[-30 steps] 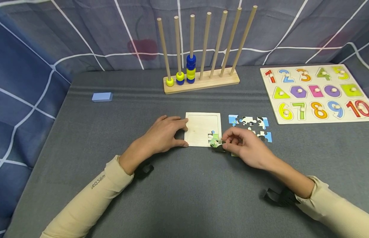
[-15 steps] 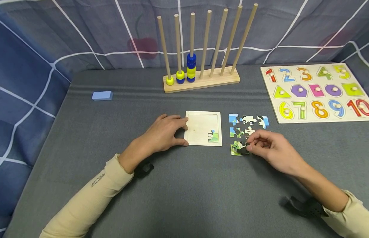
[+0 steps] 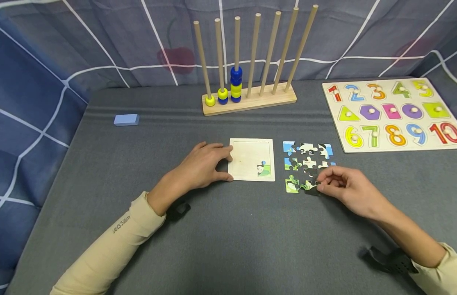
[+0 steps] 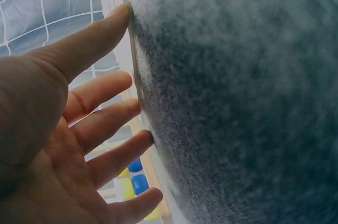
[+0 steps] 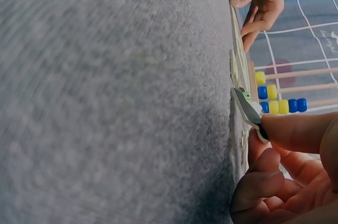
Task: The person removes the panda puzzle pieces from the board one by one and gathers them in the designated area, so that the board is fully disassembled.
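Note:
My left hand (image 3: pixel 206 166) touches the left edge of a square wooden puzzle tray (image 3: pixel 246 159) with thumb and fingertips, its fingers spread and fairly straight in the left wrist view. One green-and-white puzzle piece (image 3: pixel 265 170) lies in the tray's lower right corner. To the right, my right hand (image 3: pixel 348 188) pinches a jigsaw piece (image 5: pixel 248 108) between thumb and fingers, tilted close over the table in the right wrist view. Loose panda puzzle pieces (image 3: pixel 292 185) lie in rows between tray and right hand; the hand hides some of them.
Behind the tray stands a wooden peg rack (image 3: pixel 250 102) with blue and yellow beads on three pegs. A number and shape board (image 3: pixel 394 116) lies at the right. The blue block (image 3: pixel 126 119) rests at the left. A checked cloth (image 3: pixel 121 41) hangs behind the table.
My right hand has moved right, away from the tray's lower right corner, carrying the jigsaw piece to the right side of the loose pieces. The left hand and tray have stayed put.

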